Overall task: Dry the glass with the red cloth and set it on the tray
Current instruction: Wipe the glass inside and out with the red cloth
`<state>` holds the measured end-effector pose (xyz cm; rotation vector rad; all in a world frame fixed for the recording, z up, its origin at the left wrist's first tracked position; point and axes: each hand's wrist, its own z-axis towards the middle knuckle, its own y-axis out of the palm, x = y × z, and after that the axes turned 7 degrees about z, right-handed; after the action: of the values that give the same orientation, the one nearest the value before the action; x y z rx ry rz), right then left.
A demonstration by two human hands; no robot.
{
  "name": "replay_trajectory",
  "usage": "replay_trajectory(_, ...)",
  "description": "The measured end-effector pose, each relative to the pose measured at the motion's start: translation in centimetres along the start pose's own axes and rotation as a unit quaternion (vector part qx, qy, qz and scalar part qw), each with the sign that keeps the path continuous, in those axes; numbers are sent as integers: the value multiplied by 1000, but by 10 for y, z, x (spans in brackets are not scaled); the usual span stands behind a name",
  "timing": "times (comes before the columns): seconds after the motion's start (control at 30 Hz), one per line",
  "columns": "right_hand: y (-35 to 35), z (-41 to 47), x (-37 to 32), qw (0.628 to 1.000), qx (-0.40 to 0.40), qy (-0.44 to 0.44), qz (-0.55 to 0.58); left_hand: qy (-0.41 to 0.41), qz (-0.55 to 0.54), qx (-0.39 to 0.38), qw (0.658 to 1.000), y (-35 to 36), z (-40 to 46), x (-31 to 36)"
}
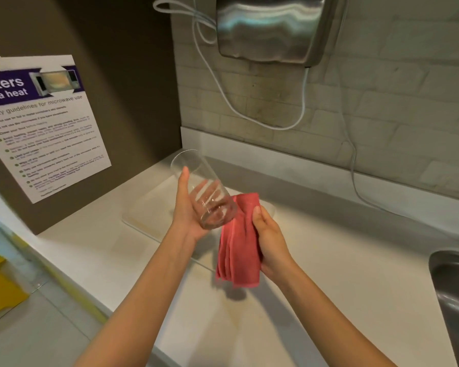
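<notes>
My left hand [187, 210] holds a clear drinking glass [196, 178] tilted, its open mouth pointing up and to the left and its base low at the right. My right hand [269, 234] grips a folded red cloth [239, 250] that hangs down in pleats; the cloth's top edge touches the base of the glass. Both are held above a pale white tray [149, 207] lying flat on the counter, partly hidden by my hands.
The white counter [329, 260] runs to a steel sink [456, 292] at the right edge. A steel hand dryer [268, 30] with white cables hangs on the tiled wall. A microwave guideline poster [43, 128] is on the brown panel at the left.
</notes>
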<state>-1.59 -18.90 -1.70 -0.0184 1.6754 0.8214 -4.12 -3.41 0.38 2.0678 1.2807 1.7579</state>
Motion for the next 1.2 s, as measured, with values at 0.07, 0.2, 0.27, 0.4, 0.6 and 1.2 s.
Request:
replay_trajectory(0.07,-4,-1,-4,987,45,100,117,-13,-22,15,1000,0,2,6)
replay_trajectory(0.2,-3,-2,-14,984,53,100,141,-60,-43,-3,997,2,0,10)
replay_trajectory(0.27,0,-5,-17,993,67,32,92,-77,-67,0,995,5,-2,10)
replay_trajectory(0.4,22,-16,-20,977,58,-173,-114,-95,-128,-2,987,18,0,5)
replay_trajectory(0.6,47,-6,-21,824,-21,-386,-414,-116,-123,-73,983,34,-5,-6)
replay_trajectory(1.2,3,-7,-8,678,-137,-455,-562,-83,-64,-15,994,23,-2,3)
